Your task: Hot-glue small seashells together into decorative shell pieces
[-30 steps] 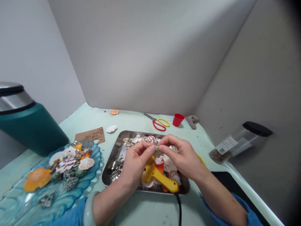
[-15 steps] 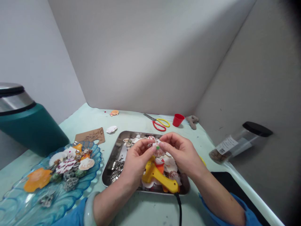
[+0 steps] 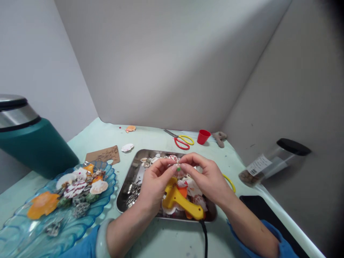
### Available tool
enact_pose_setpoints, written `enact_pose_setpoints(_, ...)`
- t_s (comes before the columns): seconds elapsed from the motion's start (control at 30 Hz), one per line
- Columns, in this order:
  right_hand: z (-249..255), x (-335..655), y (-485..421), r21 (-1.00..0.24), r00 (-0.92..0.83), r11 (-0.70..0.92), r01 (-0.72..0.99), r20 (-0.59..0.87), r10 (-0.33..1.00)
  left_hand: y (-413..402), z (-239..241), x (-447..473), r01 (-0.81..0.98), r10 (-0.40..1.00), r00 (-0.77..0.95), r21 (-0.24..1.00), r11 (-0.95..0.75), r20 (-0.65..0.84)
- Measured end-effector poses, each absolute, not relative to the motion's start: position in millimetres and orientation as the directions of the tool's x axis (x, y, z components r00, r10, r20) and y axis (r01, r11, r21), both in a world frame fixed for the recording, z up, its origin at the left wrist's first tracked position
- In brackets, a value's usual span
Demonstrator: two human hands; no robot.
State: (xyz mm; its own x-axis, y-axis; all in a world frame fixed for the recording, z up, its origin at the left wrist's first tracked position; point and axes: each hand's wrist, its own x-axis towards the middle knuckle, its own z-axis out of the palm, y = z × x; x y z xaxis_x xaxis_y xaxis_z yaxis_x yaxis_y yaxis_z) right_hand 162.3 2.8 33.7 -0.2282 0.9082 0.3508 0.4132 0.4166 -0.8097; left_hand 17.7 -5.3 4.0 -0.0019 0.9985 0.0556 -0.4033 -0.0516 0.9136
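Between my two hands, above the metal tray, is a small pinkish scallop shell with a green dot on it. My left hand pinches its left side between thumb and fingers. Opposite, my right hand pinches the right side, and the fingertips of both hands nearly meet at the shell's top edge. Something thin at that edge is too small to make out. Below lies a yellow glue gun with a black cord, resting on shells in the metal tray.
On the left a blue scalloped dish carries shells and stones, beside a teal bottle. Behind the tray are scissors, a red cup and a brown card. A clear jar and a black phone-like slab are at right.
My right hand has shifted slightly left, bringing its fingertips closer to those of my left hand. A yellow loop beyond my right wrist shows more now.
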Motion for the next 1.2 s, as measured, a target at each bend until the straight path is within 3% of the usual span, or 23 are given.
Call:
enact_pose_setpoints(0.33, 33.1, 164.1, 2.3, -0.755, -0.284, 0.47, 0.457, 0.377, 0.882, -4.2, 1.3, 15.9, -0.431, 0.999, 0.025, 0.902, -0.011, 0.024)
enact_pose_setpoints(0.63, 28.5, 158.6, 0.6, -0.529, -0.312, 0.596, 0.604, 0.532, 0.787, -3.9, 3.9, 17.7, -0.431, 1.0, -0.029, 0.902, -0.01, -0.003)
enact_pose_setpoints(1.2, 31.6, 160.9, -0.7, -0.547, -0.341, 0.593, 0.591, 0.496, 0.798, -2.3, -0.2, 17.6, -0.422, 0.998, -0.056, 0.907, -0.004, -0.021)
